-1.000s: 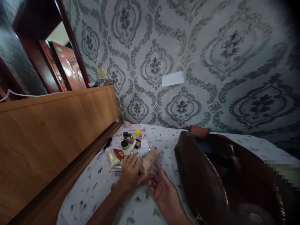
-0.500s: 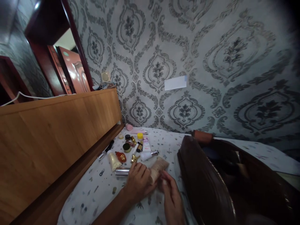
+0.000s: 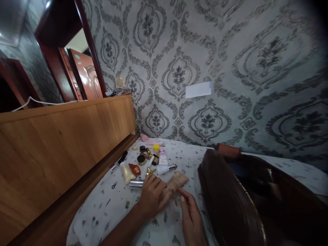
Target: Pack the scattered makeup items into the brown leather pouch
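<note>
Near the front of the patterned white sheet, my left hand (image 3: pixel 153 193) is closed round the near end of a beige tube (image 3: pixel 178 180), which lies at a slant. That end is hidden under the fingers. My right hand (image 3: pixel 191 213) is at the tube's right side, its fingertips at the tube's lower edge and its thumb slightly apart from the index finger. A silver cylinder (image 3: pixel 135 183) lies just left of my left hand. Above it are a small gold item (image 3: pixel 149 171), a white tube with a silver cap (image 3: pixel 165 169) and an orange-red bottle (image 3: pixel 134 169).
A large dark brown bag (image 3: pixel 220 191) stands open on the right. Several cosmetics lie farther back, including a yellow-lidded jar (image 3: pixel 156 148), a dark-lidded jar (image 3: pixel 141 159) and a pale yellow tube (image 3: pixel 127 173). A wooden board (image 3: pixel 77 136) borders the left side; a patterned wall (image 3: pixel 176 78) rises behind.
The view has shifted slightly, moving the scene rightward. My right hand's fingers have loosened a little beside the beige tube; my left hand stays on it.
</note>
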Available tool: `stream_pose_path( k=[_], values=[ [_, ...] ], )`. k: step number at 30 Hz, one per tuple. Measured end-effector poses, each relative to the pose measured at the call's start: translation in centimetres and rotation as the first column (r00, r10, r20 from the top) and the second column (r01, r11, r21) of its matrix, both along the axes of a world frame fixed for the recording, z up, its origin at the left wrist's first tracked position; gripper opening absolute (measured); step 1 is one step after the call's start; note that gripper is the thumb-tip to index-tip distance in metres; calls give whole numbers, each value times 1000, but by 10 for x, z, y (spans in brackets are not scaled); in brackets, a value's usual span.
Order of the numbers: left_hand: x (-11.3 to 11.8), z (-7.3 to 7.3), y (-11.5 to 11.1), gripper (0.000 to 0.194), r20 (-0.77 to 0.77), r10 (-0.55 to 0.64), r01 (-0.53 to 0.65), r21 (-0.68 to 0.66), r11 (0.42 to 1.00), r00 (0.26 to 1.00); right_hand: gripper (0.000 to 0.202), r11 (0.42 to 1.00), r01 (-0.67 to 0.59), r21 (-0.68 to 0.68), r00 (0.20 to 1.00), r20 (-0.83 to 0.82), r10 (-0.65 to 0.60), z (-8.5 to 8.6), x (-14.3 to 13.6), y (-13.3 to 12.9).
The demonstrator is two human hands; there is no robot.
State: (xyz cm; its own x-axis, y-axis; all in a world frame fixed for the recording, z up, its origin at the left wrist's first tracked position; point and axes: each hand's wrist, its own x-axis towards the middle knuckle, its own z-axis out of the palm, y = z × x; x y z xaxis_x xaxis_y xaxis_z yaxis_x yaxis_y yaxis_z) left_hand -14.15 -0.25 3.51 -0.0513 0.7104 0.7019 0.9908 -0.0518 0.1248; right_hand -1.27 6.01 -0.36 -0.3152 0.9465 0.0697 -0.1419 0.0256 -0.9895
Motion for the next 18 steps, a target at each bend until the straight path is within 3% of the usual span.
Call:
stream_pose_path(
  k=[5, 10, 13, 18],
  values=[
    [-7, 3, 3, 11, 28, 68, -68, -4, 998, 997, 42, 999, -36, 3, 998, 46, 36, 4, 4, -1],
    [-27, 19, 6, 14, 34, 170, -169, -26, 985, 985, 42, 998, -64, -30, 997, 38, 65, 5, 3, -2],
    [-57, 31, 13, 14, 73, 215, -212, -52, 976, 974, 47, 995, -60, -85, 997, 33, 63, 1, 1, -1],
    [-132, 41, 34, 13, 252, 298, -266, -154, 952, 921, 48, 992, -52, -116, 998, 13, 54, -12, -1, 4]
  ],
)
